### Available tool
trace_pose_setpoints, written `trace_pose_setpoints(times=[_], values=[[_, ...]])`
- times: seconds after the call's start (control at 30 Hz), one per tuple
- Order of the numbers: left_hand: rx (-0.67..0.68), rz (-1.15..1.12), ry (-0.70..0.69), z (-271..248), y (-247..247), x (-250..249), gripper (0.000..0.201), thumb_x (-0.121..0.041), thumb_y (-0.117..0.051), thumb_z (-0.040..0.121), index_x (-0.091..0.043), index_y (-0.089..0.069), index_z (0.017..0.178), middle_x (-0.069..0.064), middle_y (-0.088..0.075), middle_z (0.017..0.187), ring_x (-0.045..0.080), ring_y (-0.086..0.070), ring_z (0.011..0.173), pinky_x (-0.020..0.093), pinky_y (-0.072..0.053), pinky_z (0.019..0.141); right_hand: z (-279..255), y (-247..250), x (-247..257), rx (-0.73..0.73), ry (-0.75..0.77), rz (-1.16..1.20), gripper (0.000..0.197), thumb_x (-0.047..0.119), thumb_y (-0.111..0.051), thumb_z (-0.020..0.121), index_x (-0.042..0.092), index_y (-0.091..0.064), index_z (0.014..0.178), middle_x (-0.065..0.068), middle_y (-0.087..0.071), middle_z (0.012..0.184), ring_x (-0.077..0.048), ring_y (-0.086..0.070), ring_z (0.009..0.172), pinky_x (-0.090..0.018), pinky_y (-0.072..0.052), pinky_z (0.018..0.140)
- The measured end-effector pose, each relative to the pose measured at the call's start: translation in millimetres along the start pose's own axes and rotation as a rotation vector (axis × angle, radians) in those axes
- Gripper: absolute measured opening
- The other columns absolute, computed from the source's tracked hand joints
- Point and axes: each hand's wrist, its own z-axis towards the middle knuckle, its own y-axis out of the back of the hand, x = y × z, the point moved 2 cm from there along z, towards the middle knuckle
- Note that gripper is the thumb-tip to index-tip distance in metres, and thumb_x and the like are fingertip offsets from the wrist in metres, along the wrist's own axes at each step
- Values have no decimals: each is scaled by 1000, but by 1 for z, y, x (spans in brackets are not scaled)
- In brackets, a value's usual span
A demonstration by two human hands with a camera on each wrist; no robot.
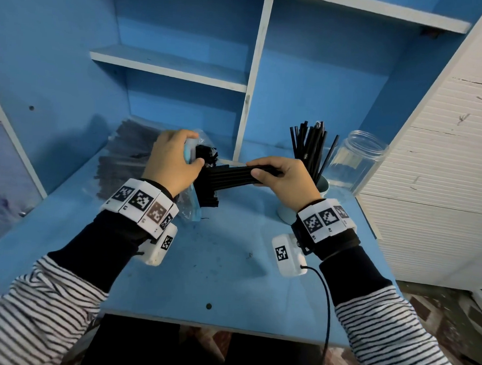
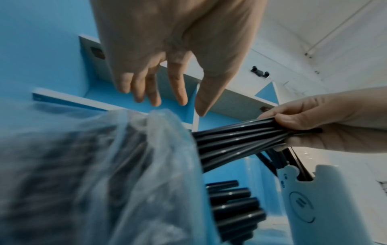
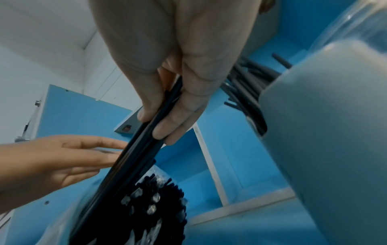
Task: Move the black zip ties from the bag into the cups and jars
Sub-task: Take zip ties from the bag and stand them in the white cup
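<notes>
My right hand (image 1: 265, 172) pinches a bundle of black zip ties (image 1: 229, 174) between thumb and fingers. The bundle's far end still reaches into the clear plastic bag (image 2: 136, 165), which holds many more ties. In the left wrist view my left hand (image 2: 167, 99) hovers over the bag's mouth with straight fingers and holds nothing. A pale blue cup (image 1: 287, 212) just right of my right hand holds several upright ties (image 1: 308, 146). A clear jar (image 1: 358, 157) with nothing visible in it stands behind the cup. The right wrist view shows my right hand (image 3: 163, 119) around the bundle (image 3: 130, 157).
More bagged black ties (image 1: 127, 154) lie at the back left of the blue desk (image 1: 224, 265). Blue shelves with a white divider (image 1: 244, 126) rise behind. A white cabinet (image 1: 436, 164) stands right of the desk. A black cable (image 1: 327, 304) hangs off the front edge.
</notes>
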Motion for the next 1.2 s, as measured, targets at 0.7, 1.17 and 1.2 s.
trace_pose_setpoints(times=[0.7, 1.17, 1.2], values=[[353, -40, -213, -2, -45, -85, 31, -39, -65, 85, -25, -46, 65, -10, -49, 57, 9, -49, 55, 24, -32, 51, -24, 61, 86, -49, 257, -533, 21, 17, -68, 87, 20, -71, 108, 9, -70, 100, 0, -61, 93, -9, -42, 87], [391, -731, -22, -34, -76, -106, 26, -16, -63, 91, -5, -57, 69, 5, -60, 64, 7, -61, 60, 12, -50, 64, -20, 34, 106, -154, 449, -418, 22, 12, -55, 93, 13, -66, 112, 9, -61, 107, 3, -56, 98, -8, -41, 90], [428, -726, -4, -37, -80, -101, 21, -14, -63, 91, -3, -60, 73, 5, -64, 69, 4, -62, 63, 10, -48, 65, -21, 30, 99, -117, 429, -447, 21, 12, -55, 93, 12, -67, 110, 9, -62, 105, 5, -55, 96, -6, -39, 88]])
